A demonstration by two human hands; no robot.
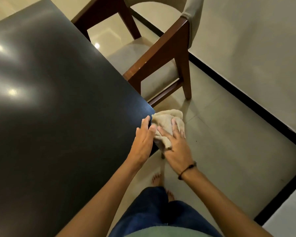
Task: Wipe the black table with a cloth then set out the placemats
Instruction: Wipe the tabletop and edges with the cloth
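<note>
1. Black table (50,100): fills the left of the view, its near corner beside both hands.
2. Left hand (143,141): flat on the table's edge, fingers straight and close together, holding nothing.
3. Cloth (166,124): beige, bunched at the table's corner, overhanging the floor.
4. Right hand (175,147): fingers spread wide, pressing the cloth.
5. Chair (161,53): wooden, behind the corner.

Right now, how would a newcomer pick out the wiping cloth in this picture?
Find the black table filling the left side and follow its edge down to the near corner. There, a crumpled beige cloth hangs off that corner, under the right hand beside the left hand. It is the only soft, pale, wrinkled thing there.
</note>
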